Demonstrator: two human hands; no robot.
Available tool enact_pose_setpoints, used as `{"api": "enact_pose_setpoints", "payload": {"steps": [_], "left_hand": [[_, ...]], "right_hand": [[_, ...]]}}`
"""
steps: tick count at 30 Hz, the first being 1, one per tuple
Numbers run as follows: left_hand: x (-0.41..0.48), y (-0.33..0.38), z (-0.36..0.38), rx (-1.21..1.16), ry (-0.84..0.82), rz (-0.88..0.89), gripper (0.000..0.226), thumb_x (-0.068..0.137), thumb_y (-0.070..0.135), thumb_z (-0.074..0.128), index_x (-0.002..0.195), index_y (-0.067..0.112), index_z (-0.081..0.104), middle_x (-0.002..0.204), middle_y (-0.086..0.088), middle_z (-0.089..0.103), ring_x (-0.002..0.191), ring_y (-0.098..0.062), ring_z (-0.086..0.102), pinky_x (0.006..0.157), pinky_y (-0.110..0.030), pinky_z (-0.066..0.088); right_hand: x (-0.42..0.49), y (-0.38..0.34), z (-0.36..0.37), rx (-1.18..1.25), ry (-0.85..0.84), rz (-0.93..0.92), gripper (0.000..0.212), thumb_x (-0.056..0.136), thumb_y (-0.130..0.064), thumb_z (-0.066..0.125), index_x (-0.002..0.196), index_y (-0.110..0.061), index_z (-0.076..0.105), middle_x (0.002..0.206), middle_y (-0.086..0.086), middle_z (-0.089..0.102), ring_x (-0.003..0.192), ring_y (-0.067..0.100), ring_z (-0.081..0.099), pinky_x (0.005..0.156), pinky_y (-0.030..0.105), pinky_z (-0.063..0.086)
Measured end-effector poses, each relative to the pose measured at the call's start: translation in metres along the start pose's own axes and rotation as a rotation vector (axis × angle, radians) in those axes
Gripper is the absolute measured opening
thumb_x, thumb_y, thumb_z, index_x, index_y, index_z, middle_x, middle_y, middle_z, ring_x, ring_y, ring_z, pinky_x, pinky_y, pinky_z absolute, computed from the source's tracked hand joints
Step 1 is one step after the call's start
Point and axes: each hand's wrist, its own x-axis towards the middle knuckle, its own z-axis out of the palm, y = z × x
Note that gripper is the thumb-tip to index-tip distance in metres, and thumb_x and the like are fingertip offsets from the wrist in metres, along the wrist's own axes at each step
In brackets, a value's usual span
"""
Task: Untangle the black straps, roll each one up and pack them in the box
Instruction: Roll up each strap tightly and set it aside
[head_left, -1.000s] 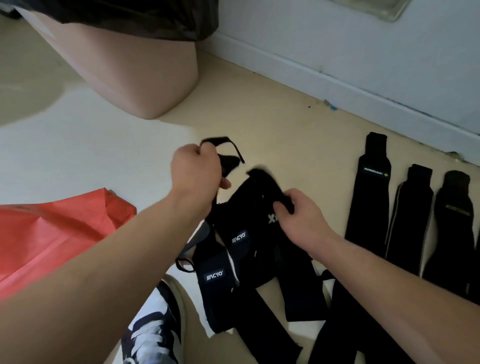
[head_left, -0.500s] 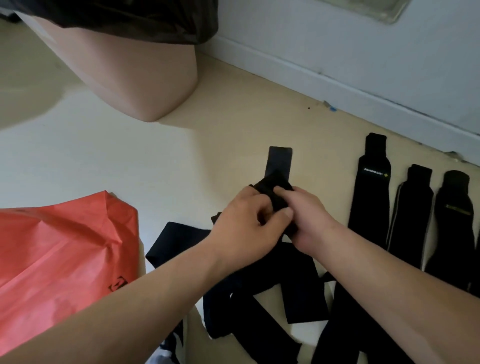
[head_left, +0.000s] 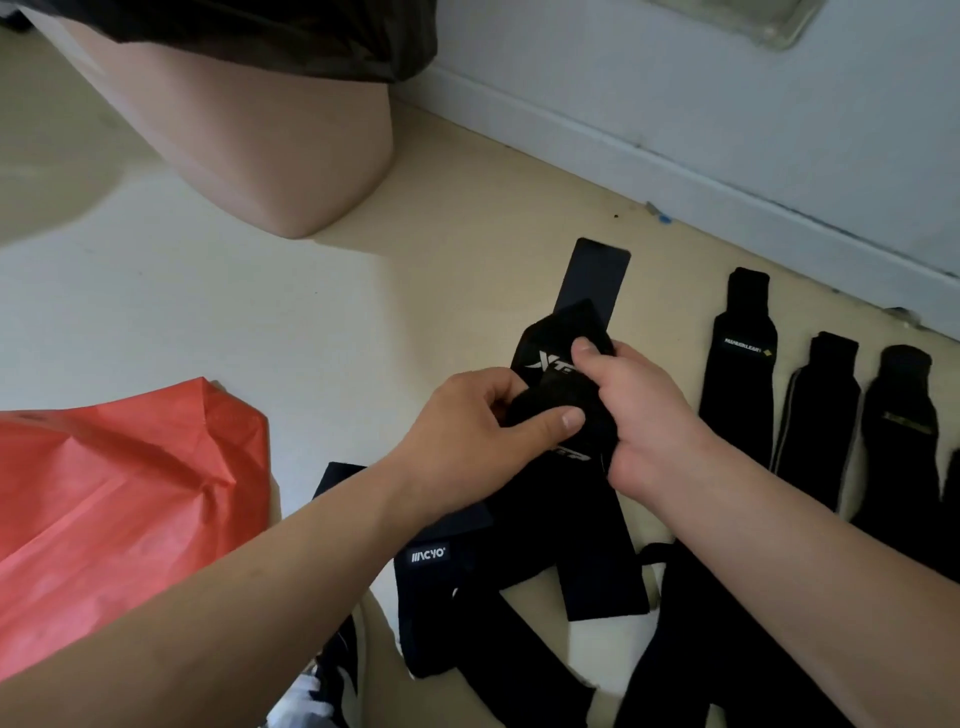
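A black strap with white lettering (head_left: 550, 358) lies on the floor, its flat end (head_left: 595, 275) pointing away from me. My left hand (head_left: 467, 436) and my right hand (head_left: 639, 415) both pinch a bunched fold of this strap at its middle. Under my wrists lies a tangle of black straps (head_left: 519, 587), one with a white logo patch (head_left: 428, 555). To the right, three black straps (head_left: 737, 379) lie straight, side by side. No box is in view.
A red-orange bag (head_left: 104, 499) lies crumpled on the floor at the left. A pink bin with a black liner (head_left: 270, 140) stands at the back. The white wall and skirting (head_left: 675, 176) run along the right. A shoe (head_left: 322, 691) shows at the bottom edge.
My left hand dropped the strap it held up and came across to join my right hand. One strap now lies stretched out ahead, and both hands fold its middle.
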Motion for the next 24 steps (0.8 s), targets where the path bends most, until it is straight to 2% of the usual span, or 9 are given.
{"api": "enact_pose_setpoints", "payload": {"steps": [3,7,9,12,14,16,18,21,24], "left_hand": [[-0.003,0.012,-0.001,-0.067,-0.005,0.05,0.033,0.086,0.032,0.087,0.079,0.008,0.065,0.07,-0.01,0.068,0.059,-0.009,0.061,0.056,-0.022,0.049],[-0.008,0.019,0.004,-0.051,-0.055,0.074,0.024,0.093,0.029,0.08,0.084,0.009,0.069,0.074,-0.012,0.071,0.062,-0.012,0.062,0.06,-0.028,0.053],[-0.009,0.013,0.005,-0.009,-0.091,0.026,0.024,0.097,0.032,0.074,0.087,0.011,0.07,0.078,-0.01,0.071,0.065,-0.013,0.062,0.065,-0.033,0.054],[-0.01,0.004,0.004,-0.07,-0.159,-0.085,0.018,0.102,0.029,0.066,0.095,0.015,0.075,0.082,-0.002,0.075,0.072,-0.017,0.07,0.073,-0.029,0.057],[-0.011,0.003,0.003,-0.098,-0.19,-0.11,0.016,0.104,0.024,0.063,0.1,0.021,0.078,0.095,-0.006,0.081,0.086,-0.021,0.077,0.085,-0.032,0.06],[-0.01,0.004,0.003,-0.1,-0.176,-0.098,0.017,0.104,0.024,0.063,0.095,0.021,0.078,0.093,-0.009,0.079,0.082,-0.018,0.074,0.084,-0.033,0.058],[-0.008,0.006,0.001,-0.239,-0.173,-0.13,0.018,0.105,0.022,0.063,0.092,0.017,0.074,0.087,-0.007,0.075,0.079,-0.016,0.069,0.079,-0.031,0.057],[-0.004,0.008,-0.003,-0.426,-0.182,-0.147,0.017,0.106,0.018,0.06,0.094,0.012,0.071,0.087,-0.007,0.072,0.08,-0.018,0.068,0.076,-0.029,0.054],[-0.004,0.006,-0.003,-0.497,-0.192,-0.106,0.016,0.107,0.017,0.058,0.103,0.009,0.071,0.094,-0.01,0.075,0.087,-0.021,0.07,0.082,-0.033,0.055]], "right_hand": [[0.003,-0.007,-0.005,-0.012,-0.001,-0.069,0.009,0.106,-0.023,0.064,0.109,-0.019,0.072,0.1,0.012,0.08,0.083,0.029,0.079,0.065,0.041,0.063],[0.018,-0.012,-0.022,0.048,0.12,-0.119,0.01,0.11,-0.019,0.058,0.114,-0.021,0.066,0.118,0.012,0.075,0.105,0.032,0.075,0.087,0.049,0.064],[0.023,-0.015,-0.032,0.059,0.175,-0.128,0.011,0.11,-0.019,0.056,0.116,-0.023,0.065,0.121,0.01,0.074,0.109,0.032,0.073,0.091,0.052,0.063],[0.025,-0.01,-0.04,0.013,0.089,-0.076,0.013,0.109,-0.019,0.059,0.118,-0.02,0.067,0.118,0.012,0.076,0.104,0.032,0.076,0.079,0.046,0.065],[0.021,-0.005,-0.038,-0.03,-0.024,-0.014,0.016,0.107,-0.02,0.063,0.121,-0.018,0.068,0.114,0.015,0.079,0.1,0.036,0.078,0.072,0.048,0.066],[0.017,-0.002,-0.032,-0.04,-0.098,0.014,0.019,0.106,-0.022,0.064,0.122,-0.015,0.069,0.112,0.016,0.08,0.099,0.036,0.079,0.076,0.048,0.067],[0.014,-0.004,-0.026,0.007,-0.153,0.045,0.02,0.107,-0.023,0.061,0.123,-0.013,0.069,0.107,0.014,0.081,0.091,0.031,0.081,0.069,0.042,0.067],[0.015,-0.008,-0.021,-0.004,-0.164,0.014,0.02,0.108,-0.024,0.06,0.123,-0.015,0.069,0.11,0.011,0.081,0.088,0.025,0.081,0.066,0.034,0.064],[0.017,-0.006,-0.021,-0.089,-0.088,-0.087,0.011,0.109,-0.021,0.058,0.116,-0.023,0.066,0.109,0.006,0.077,0.085,0.017,0.077,0.065,0.03,0.063]]}}
